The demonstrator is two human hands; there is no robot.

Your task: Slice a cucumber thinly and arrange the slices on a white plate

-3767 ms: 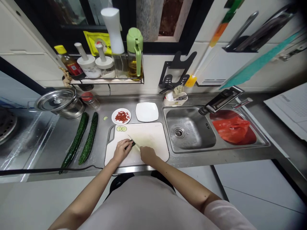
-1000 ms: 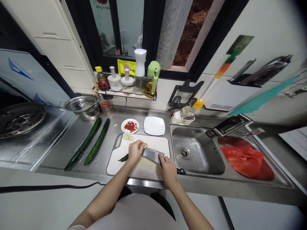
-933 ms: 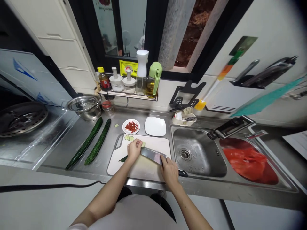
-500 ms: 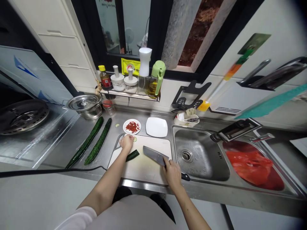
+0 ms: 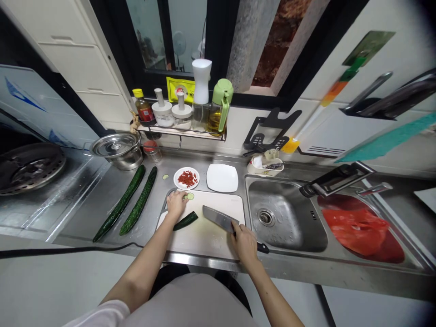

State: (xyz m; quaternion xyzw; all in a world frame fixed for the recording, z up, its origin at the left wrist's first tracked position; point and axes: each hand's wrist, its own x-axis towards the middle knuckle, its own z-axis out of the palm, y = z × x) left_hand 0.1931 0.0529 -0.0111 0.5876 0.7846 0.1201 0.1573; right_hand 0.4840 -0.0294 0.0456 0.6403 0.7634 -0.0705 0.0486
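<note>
A white cutting board [image 5: 218, 245] lies on the steel counter in front of me. My right hand [image 5: 245, 243] is wrapped around the black handle of a kitchen knife [image 5: 220, 218], whose wide blade lies flat over the board, pointing left. At the board's far left corner, my left hand [image 5: 176, 204] has its fingertips closed at a cucumber slice [image 5: 190, 196]. Below that hand rests a cut piece of cucumber [image 5: 186, 220], partly behind my wrist. A small plate [image 5: 177, 181] of chopped red bits and a white square plate [image 5: 222, 178] stand behind the board.
Two whole cucumbers [image 5: 121, 204] [image 5: 139, 202] lie to the left, near a lidded steel pot [image 5: 117, 150]. One loose slice [image 5: 165, 176] sits on the counter. A sink [image 5: 289, 218] adjoins on the right, with a red plastic bag [image 5: 354, 229] beyond. Seasoning bottles line a shelf [image 5: 184, 131].
My left hand has shifted slightly left along the board's far edge, uncovering more of the cucumber piece. The knife stays nearly in place, and the view has tilted a little.
</note>
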